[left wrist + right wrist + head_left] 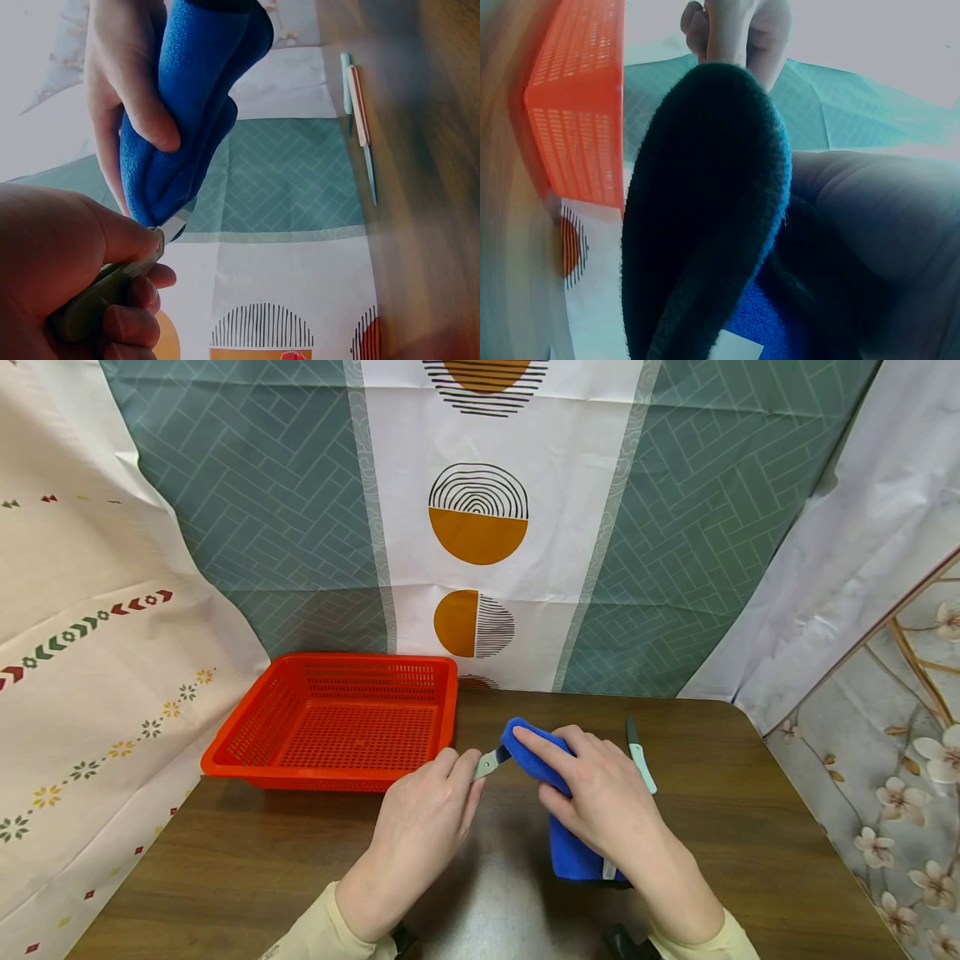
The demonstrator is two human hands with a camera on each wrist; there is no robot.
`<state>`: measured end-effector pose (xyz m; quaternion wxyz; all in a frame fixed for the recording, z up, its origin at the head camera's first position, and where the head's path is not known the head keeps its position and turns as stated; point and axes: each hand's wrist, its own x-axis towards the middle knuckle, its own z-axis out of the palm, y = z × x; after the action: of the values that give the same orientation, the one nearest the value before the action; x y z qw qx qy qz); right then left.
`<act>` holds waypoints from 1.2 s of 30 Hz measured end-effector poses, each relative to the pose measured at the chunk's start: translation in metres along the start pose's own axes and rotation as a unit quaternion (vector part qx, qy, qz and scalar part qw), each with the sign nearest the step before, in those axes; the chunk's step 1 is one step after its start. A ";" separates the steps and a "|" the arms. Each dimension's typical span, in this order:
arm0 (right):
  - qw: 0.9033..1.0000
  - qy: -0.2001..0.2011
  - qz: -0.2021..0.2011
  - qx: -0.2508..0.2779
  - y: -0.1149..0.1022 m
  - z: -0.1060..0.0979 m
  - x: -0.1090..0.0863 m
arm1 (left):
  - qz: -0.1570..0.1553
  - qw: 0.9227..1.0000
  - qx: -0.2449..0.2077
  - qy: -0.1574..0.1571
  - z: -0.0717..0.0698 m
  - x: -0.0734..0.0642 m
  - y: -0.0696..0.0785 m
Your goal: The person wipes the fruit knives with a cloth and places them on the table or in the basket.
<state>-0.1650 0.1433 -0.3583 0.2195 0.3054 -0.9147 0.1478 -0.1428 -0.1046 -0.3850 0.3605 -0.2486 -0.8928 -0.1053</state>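
My left hand grips a knife by its pale green handle, with the blade angled up to the right. In the left wrist view the thumb lies along the handle top near the blade. My right hand holds a folded blue cloth around the blade, so most of the blade is hidden. Part of the cloth hangs below the right hand, with a white label at its lower end. In the right wrist view the cloth looks dark and fills the middle.
On the wooden table, a knife with a mint handle lies right of the right hand. The left wrist view also shows an orange-handled knife beside it. A red plastic basket stands at the back left, before hanging patterned cloths.
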 end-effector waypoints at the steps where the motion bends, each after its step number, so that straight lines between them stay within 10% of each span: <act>1: 1.000 0.001 0.001 0.001 0.001 0.000 0.000 | 0.000 1.000 0.000 0.001 0.000 0.000 0.000; 25: 0.997 -0.003 0.070 -0.025 0.026 -0.012 -0.002 | -0.002 1.000 -0.001 0.011 -0.001 0.001 0.000; 36: 1.000 0.017 0.008 -0.020 0.000 -0.012 -0.003 | -0.002 1.000 -0.002 0.002 -0.001 0.001 0.000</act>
<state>-0.1590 0.1497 -0.3491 0.2399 0.2909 -0.9161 0.1366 -0.1431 -0.1046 -0.3838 0.3618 -0.2474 -0.8923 -0.1086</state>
